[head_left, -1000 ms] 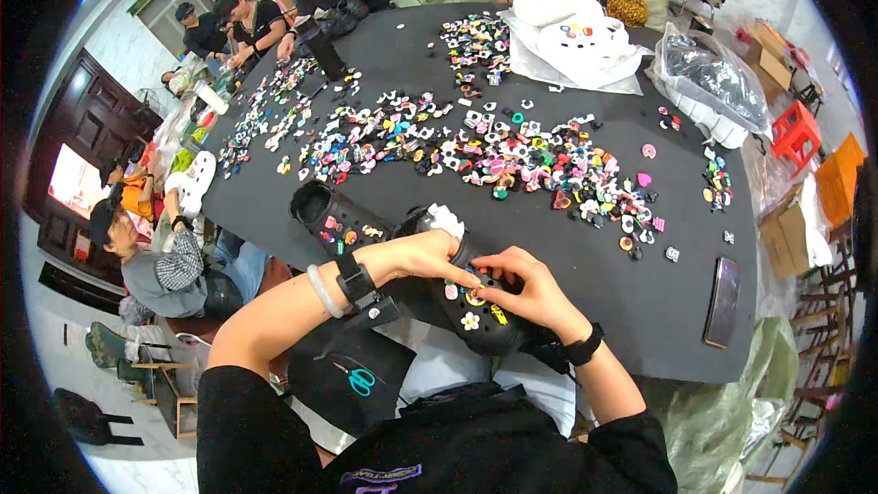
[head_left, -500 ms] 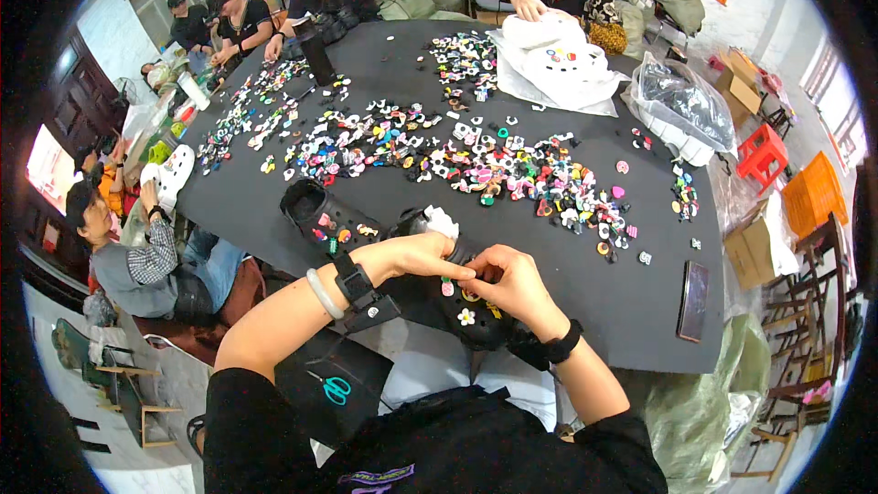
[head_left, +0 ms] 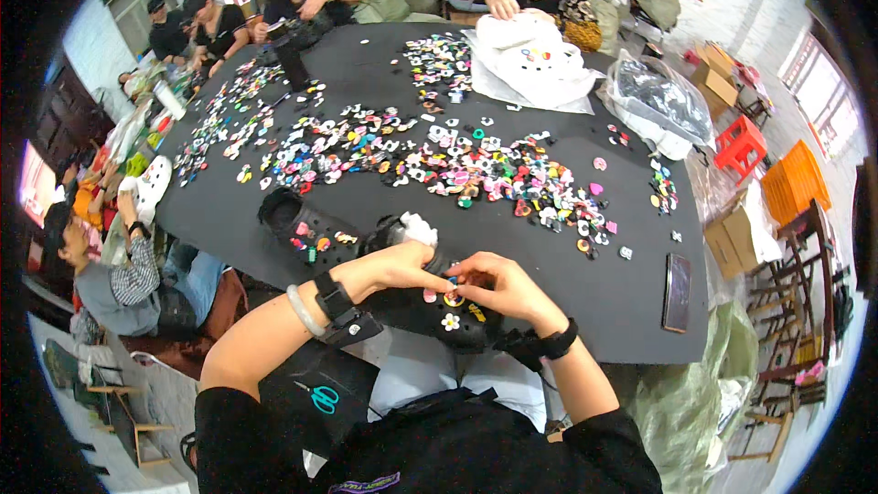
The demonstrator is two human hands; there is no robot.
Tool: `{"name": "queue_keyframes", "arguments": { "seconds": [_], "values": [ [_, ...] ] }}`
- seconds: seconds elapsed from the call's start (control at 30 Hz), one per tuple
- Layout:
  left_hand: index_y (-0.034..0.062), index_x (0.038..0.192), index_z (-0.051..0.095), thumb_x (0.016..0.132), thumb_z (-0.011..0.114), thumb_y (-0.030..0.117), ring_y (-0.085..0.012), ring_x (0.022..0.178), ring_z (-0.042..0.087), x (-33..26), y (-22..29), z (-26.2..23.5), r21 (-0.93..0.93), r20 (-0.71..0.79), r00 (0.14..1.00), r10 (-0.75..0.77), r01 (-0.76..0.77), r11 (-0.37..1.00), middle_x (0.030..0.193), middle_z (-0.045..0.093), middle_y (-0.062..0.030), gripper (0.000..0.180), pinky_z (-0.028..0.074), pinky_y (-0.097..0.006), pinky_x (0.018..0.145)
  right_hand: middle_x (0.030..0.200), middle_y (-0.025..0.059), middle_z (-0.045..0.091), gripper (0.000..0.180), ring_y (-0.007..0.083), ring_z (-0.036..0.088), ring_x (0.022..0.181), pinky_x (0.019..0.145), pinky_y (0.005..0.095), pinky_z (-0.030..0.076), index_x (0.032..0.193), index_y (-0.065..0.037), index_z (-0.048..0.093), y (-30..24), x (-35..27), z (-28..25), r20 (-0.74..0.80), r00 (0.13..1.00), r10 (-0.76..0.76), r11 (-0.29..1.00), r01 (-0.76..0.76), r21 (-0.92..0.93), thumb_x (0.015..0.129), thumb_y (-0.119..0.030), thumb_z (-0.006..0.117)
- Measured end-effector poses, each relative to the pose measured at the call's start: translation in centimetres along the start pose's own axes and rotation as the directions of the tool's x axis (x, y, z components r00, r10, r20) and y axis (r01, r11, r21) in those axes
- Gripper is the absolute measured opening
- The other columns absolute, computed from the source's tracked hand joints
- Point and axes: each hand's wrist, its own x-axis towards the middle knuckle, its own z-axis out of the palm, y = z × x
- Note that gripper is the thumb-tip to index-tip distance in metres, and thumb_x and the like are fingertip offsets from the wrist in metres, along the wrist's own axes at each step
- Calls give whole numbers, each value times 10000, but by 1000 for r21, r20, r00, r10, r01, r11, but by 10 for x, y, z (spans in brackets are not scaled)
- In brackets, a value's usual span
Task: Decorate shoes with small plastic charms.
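A black clog [head_left: 471, 334] lies at the table's near edge, toe toward me, with a white flower charm, a yellow charm and a pink charm on its upper. My left hand [head_left: 402, 267] is closed on the clog from the left, its thumb reaching over the upper. With finger and thumb pinched at the clog's holes, my right hand [head_left: 501, 285] holds a small colourful shoe charm [head_left: 452, 284], mostly covered by the fingertips. Just left of my left hand stands another black clog [head_left: 315, 236] bearing several charms. White crumpled stuffing [head_left: 418, 229] shows beyond my left hand.
Loose shoe charms [head_left: 366, 151] spread across the dark table [head_left: 631, 302]. A phone [head_left: 676, 293] lies at the right, near a bagged bundle [head_left: 658, 96]. Teal scissors [head_left: 322, 398] rest below on the left. Co-workers sit along the far and left sides, some handling white clogs [head_left: 540, 50].
The whole view has shifted slightly. My right fingers have opened out a little over the clog's upper, and a colourful charm now shows at their tips. Both hands stay at the clog.
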Motion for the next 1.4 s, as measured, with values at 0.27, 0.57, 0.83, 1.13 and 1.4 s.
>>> {"name": "queue_keyframes", "arguments": {
  "seconds": [0.27,0.57,0.83,1.13,1.4],
  "values": [
    [-14,956,671,802,753,167,-107,715,621,3,15,-5,-124,103,992,-68,81,989,799,677,-44,251,484,-239,667,840,103,653,143,195,642,724,667,300,519,937,-40,704,-6,1,10,-151,988,-29,988,6,-152,799,-64,676],
    [-37,1047,653,826,739,219,-80,838,589,8,4,-13,-165,148,987,-68,93,982,940,669,-20,349,457,-236,741,792,87,635,151,168,633,674,618,284,508,918,-28,713,-1,0,12,-208,977,37,997,-50,-56,781,-91,709],
    [-30,1018,659,821,754,222,-68,811,593,6,10,-12,-130,148,983,-108,127,983,914,671,-22,334,467,-226,722,772,66,629,166,135,606,649,603,261,492,934,-34,706,1,-1,14,-224,974,31,999,-39,-31,778,-89,705],
    [-10,992,671,794,769,156,-76,738,612,1,18,-1,-169,49,990,-134,141,975,857,682,-19,277,482,-224,669,858,42,620,206,99,583,725,673,241,479,1014,-42,683,15,-8,14,-225,974,14,989,19,144,809,-58,677],
    [-12,1040,677,792,766,127,-63,835,601,6,16,-1,-172,16,985,-173,173,970,946,689,-10,299,475,-218,758,885,35,599,179,90,577,767,679,237,471,1018,-30,654,24,-13,29,-326,939,114,953,-11,302,840,-43,651]
  ]
}}
